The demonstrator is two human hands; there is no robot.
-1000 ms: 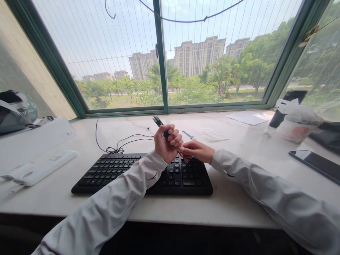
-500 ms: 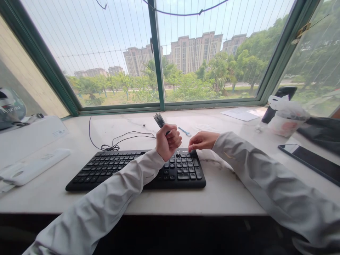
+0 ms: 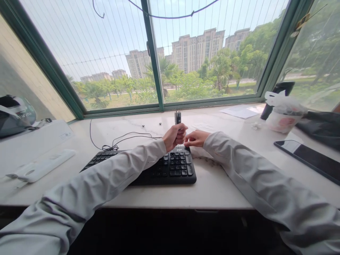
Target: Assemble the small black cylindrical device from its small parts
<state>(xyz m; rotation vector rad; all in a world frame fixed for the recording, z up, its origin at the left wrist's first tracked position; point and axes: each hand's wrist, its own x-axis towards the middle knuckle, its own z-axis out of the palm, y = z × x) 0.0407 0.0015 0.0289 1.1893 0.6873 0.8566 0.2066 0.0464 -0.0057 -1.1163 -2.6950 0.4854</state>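
Observation:
My left hand (image 3: 175, 137) is closed in a fist around a dark keycap puller (image 3: 177, 117), held upright. Its pronged end points up, and thin wires show below the fist over the keyboard's upper right. My right hand (image 3: 197, 138) is beside it with fingers bent together at the wire ends; whatever they pinch is hidden. Under both hands lies a black keyboard (image 3: 170, 180), its middle covered by my left sleeve. Near the number pad's top, one key position (image 3: 172, 154) looks different from the keys around it. Two small dark pieces, perhaps keycaps (image 3: 160, 123), lie behind on the table.
A thin black cable (image 3: 127, 134) loops behind the keyboard. At left are a white box (image 3: 58, 131), a white plastic device (image 3: 50, 166) and a helmet (image 3: 16, 115). To the right are a phone (image 3: 305, 156), a bagged cup (image 3: 283, 120) and paper (image 3: 243, 111).
My left hand has moved right, close to my right hand, and the puller has swung from leaning left to upright. A small blue tool behind the hands is now hidden. The view has tilted.

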